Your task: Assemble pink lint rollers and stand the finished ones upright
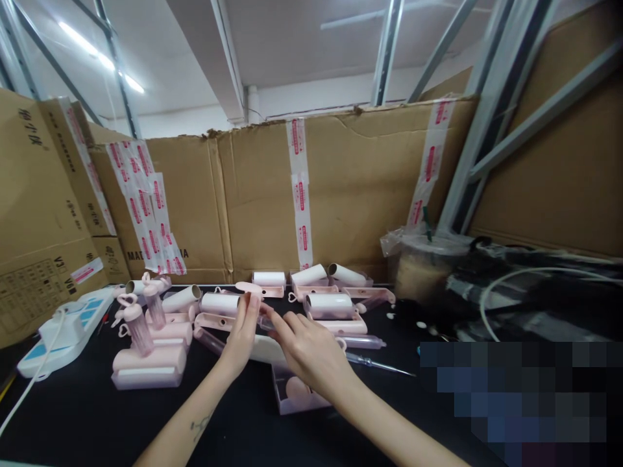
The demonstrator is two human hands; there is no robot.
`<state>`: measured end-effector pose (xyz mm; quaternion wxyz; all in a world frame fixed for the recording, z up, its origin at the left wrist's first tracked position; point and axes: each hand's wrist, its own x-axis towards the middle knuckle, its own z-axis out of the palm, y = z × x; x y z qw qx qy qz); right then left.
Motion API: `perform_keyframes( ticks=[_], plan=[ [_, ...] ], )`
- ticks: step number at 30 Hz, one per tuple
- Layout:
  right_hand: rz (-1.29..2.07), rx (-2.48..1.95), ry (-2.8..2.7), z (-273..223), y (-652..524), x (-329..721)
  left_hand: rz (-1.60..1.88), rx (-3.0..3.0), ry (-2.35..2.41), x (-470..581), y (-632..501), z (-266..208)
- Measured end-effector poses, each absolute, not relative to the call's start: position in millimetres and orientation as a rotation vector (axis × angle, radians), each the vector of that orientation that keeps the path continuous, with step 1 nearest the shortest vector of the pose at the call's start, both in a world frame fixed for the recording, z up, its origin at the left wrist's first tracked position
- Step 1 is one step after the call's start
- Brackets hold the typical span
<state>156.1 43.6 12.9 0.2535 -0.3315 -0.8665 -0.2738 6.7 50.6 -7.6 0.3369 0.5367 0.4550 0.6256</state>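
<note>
My left hand (242,337) is closed, fingers pointing up, around a pale pink plastic piece (248,287) whose rounded end shows above the fingertips. Pressed close beside it, my right hand (304,347) has bent fingers around a small clear, purplish plastic part (265,322). The fingers partly hide both pieces, and whether they are joined I cannot tell. Under the hands lies a pale flat piece (267,349). Below my right hand sits a clear-walled tray (285,405) with a round pink part in it. White paper rolls (220,303) and pink lint roller holders (350,322) lie just beyond.
Pink lint rollers with upright clear handles (139,331) stand at left. Beside them is a white power strip (92,324) with a cable. A screwdriver (379,364) lies at right, before a plastic drink cup (423,272) and dark bags. Cardboard walls (257,201) enclose the back.
</note>
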Motion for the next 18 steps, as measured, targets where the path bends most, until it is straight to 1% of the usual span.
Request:
perform_keyframes(
  ticks=[4,7,10,13,18],
  plan=[
    [-0.685,-0.925,-2.328,10.8,45.0,157.4,1.687,1.328,1.079,12.3,44.0,-1.6],
    [-0.572,-0.906,-2.277,14.9,39.7,156.6,1.713,1.145,0.871,18.3,37.9,5.9],
    [-0.599,-0.885,-2.263,23.7,25.5,154.6,1.672,0.956,0.719,21.4,33.7,12.5],
    [-0.582,-0.959,-2.302,30.5,12.1,154.0,1.661,1.041,0.772,19.9,31.6,16.0],
    [-0.200,-1.066,-2.293,29.2,11.7,158.7,1.738,1.370,0.799,14.5,29.9,13.7]
  ],
)
